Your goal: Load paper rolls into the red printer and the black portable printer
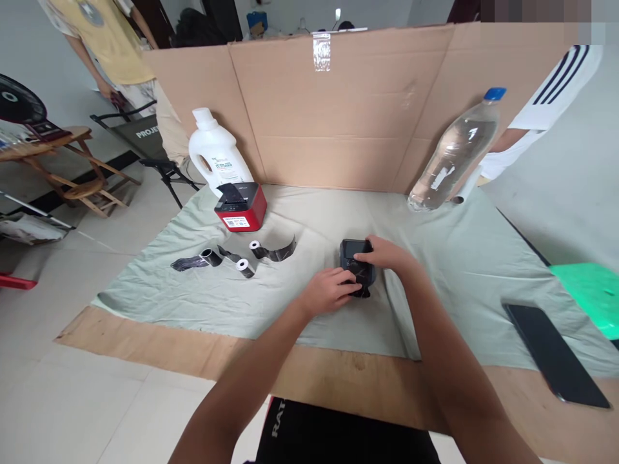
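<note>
Being steadied on the pale green cloth (333, 212) that is covering most of the counter (348, 377), one black device (355, 265) is sitting directly before the wearer's body, two hands being kept on it, presumably so that it is being stopped from sliding. By the right hand (382, 252), its upper right corner is being pinched, a thumb being laid on the face and a finger being hooked at the top edge; by the left hand (327, 290), the lower part is being covered with bent fingers, though whether that grip is being closed around it or merely being rested there cannot be told. One dark strip (362, 294) is showing at the near end, its attachment being hidden. To the left, three small rolls (245, 269) are being kept loose, each trailing a black tail, perhaps so that they are being left within reach. Two bottles, a white bottle (217, 151) and a clear bottle (454, 161), are being stood near one cardboard panel (338, 116), possibly because it is being propped up by them. One red and black box (244, 206) is being kept just before the white bottle, and one dark phone (556, 351) is lying towards the right edge, apparently being kept out of the way
</note>
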{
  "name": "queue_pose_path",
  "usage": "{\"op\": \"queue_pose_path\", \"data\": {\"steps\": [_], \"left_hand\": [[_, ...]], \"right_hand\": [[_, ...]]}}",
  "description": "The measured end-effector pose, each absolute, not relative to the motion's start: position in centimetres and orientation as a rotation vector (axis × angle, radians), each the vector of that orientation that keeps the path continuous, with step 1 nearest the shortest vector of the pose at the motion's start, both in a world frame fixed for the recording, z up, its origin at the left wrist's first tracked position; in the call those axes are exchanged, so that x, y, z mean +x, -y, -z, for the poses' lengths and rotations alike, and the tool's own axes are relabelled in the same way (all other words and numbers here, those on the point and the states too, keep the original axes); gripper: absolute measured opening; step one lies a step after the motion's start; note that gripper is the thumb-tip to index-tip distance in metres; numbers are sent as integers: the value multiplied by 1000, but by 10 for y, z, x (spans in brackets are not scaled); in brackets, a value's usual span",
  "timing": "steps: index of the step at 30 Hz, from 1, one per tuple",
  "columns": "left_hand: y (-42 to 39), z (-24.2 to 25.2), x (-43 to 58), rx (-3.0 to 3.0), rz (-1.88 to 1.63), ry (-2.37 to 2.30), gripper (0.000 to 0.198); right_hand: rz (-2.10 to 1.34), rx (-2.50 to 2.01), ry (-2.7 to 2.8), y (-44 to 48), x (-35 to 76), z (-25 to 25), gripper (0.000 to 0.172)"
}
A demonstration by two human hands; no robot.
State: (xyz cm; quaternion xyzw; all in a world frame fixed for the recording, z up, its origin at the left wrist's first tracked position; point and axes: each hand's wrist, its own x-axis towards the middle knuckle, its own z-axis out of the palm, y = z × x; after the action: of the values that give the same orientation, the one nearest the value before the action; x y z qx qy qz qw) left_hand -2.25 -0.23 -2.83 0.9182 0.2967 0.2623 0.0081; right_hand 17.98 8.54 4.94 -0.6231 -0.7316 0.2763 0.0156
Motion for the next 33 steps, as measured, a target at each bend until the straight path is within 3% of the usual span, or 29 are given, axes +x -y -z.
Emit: {"op": "queue_pose_path", "data": {"steps": [3,5,10,15,23,33], "left_hand": [[6,25,-24,2815,-824,-849,29],[10,22,-24,2771,-811,-783,40],[16,19,-19,2727,-667,-750,42],[16,26,-12,2730,-480,-823,58],[16,28,-9,2668,-367,-846,59],[15,28,-10,2673,-392,-838,60]], "right_hand": [[-769,-2008,2201,-66,158,-48,81],[-691,-2081,2152,-54,140,-47,93],[-585,-2036,2036,-46,133,-49,83],[-398,-1943,1782,-62,212,-59,64],[-162,-2281,1499,-81,349,-39,78],[-187,-2320,1528,-87,344,-19,82]]}}
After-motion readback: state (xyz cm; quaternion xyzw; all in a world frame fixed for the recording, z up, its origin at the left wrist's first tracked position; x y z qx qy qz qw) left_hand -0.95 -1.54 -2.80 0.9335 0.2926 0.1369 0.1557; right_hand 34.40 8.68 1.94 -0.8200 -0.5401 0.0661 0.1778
